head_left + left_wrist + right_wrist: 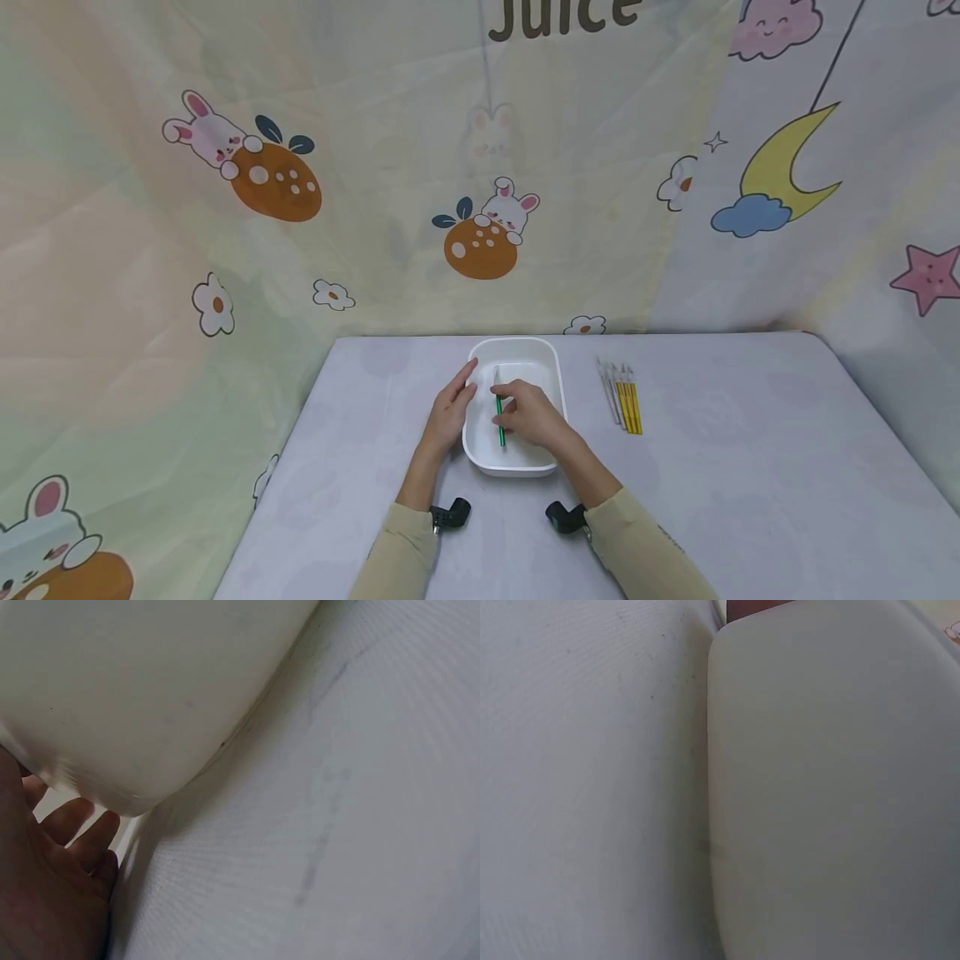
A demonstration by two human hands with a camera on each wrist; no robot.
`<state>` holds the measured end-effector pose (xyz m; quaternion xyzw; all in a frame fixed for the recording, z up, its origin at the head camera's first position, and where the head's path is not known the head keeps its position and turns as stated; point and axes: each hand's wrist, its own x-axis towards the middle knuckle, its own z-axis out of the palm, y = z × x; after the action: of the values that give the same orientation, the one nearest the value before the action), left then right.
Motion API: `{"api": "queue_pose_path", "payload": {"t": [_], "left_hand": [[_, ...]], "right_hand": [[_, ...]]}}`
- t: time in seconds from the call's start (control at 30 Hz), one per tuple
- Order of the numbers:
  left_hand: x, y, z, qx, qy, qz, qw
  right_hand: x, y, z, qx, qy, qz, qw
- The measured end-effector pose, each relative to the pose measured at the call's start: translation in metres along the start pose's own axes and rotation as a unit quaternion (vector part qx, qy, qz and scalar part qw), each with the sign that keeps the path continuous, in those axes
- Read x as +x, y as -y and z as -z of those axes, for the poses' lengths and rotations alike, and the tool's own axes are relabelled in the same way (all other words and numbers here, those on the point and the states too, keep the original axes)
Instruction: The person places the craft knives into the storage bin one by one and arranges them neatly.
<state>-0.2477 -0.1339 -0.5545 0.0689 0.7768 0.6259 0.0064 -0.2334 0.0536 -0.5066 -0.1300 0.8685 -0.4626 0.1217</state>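
Note:
A white plastic tray (517,472) stands on the table, its long sides running away from me. My left hand (447,414) rests along its left side, the fingers near the rim; the left wrist view shows the fingertips (97,829) at the tray's outer wall. Inside the tray, my right hand (531,414) pinches a slim green pen-like tool (501,433) with a pale, clear-looking tip pointing away. It lies lengthwise, low over the tray floor. In the right wrist view the tray's outer wall (825,780) fills the right half and hides the hand's work.
Right of the tray lies a row of similar slim tools: several gold ones (632,408) and silver ones (609,396), pale tips pointing away. A pale cloth covers the table (735,467). Behind it hangs a printed curtain (390,167) with rabbits and flowers.

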Motion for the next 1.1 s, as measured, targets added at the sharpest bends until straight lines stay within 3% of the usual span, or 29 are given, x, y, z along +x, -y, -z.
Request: {"api": "queue_pose_path", "payload": {"t": [0.27,0.83,1.1], "left_hand": [[-0.0006,0.0018,0.0003,-0.006,0.002,-0.003,1.0000],[-0.0013,-0.0003,-0.0001,0.000,-0.002,-0.006,1.0000],[0.0009,0.0002,0.0013,0.003,0.002,0.011,0.9999]], "right_hand": [[-0.0008,0.0007,-0.0006,-0.047,0.044,0.019,0.9977],[-0.0001,-0.0037,-0.0023,-0.087,0.052,0.040,0.9940],[0.0009,-0.0034,-0.0029,-0.091,0.059,0.046,0.9931]]}}
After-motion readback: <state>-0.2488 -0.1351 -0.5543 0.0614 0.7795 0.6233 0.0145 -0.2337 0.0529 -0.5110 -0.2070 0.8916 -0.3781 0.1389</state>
